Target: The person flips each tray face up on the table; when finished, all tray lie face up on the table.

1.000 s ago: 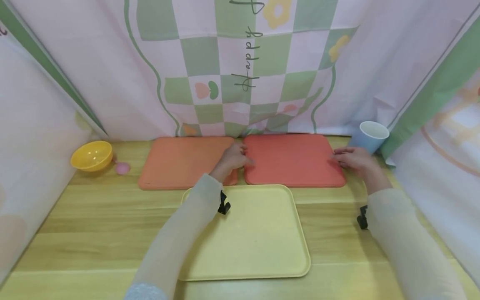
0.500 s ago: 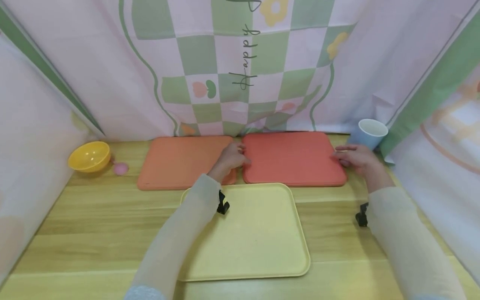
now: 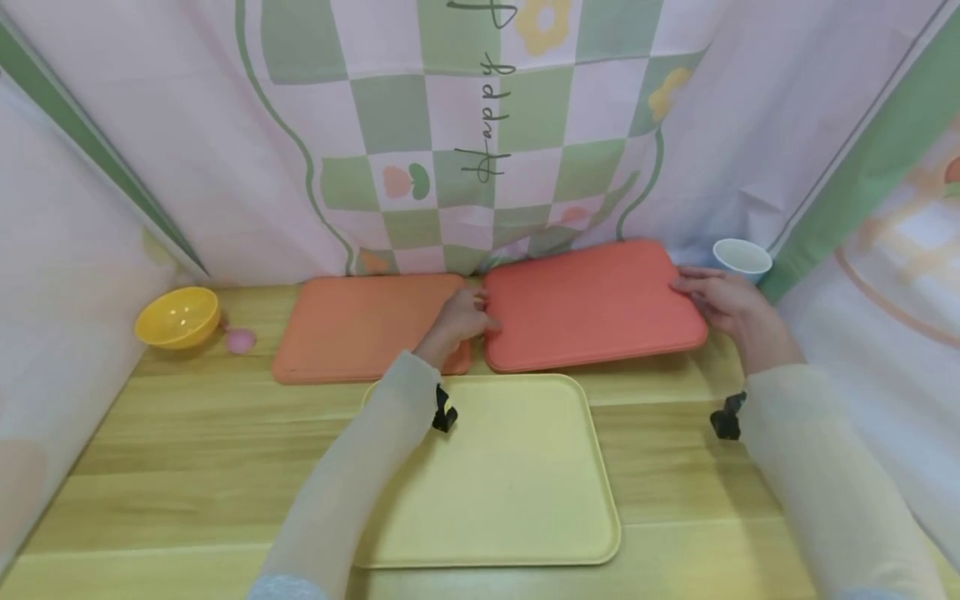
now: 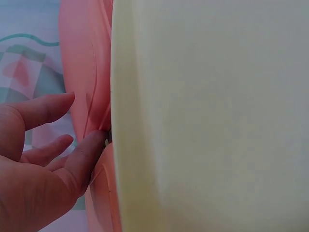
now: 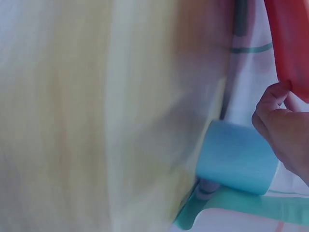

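Head view: the far-right red tray (image 3: 592, 304) stood tilted; left wrist: your left fingers (image 4: 48, 107) were apart at its edge, so it might have slipped; right wrist: your right fingers (image 5: 275, 95) pinched it, and a careless swing could have toppled the blue cup (image 5: 236, 157).

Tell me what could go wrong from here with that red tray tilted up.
The right hand is close to the blue cup, so it might knock it over. The red tray has only its right end raised, so it could slip and drop. The left hand reaches over the orange tray and might nudge it.
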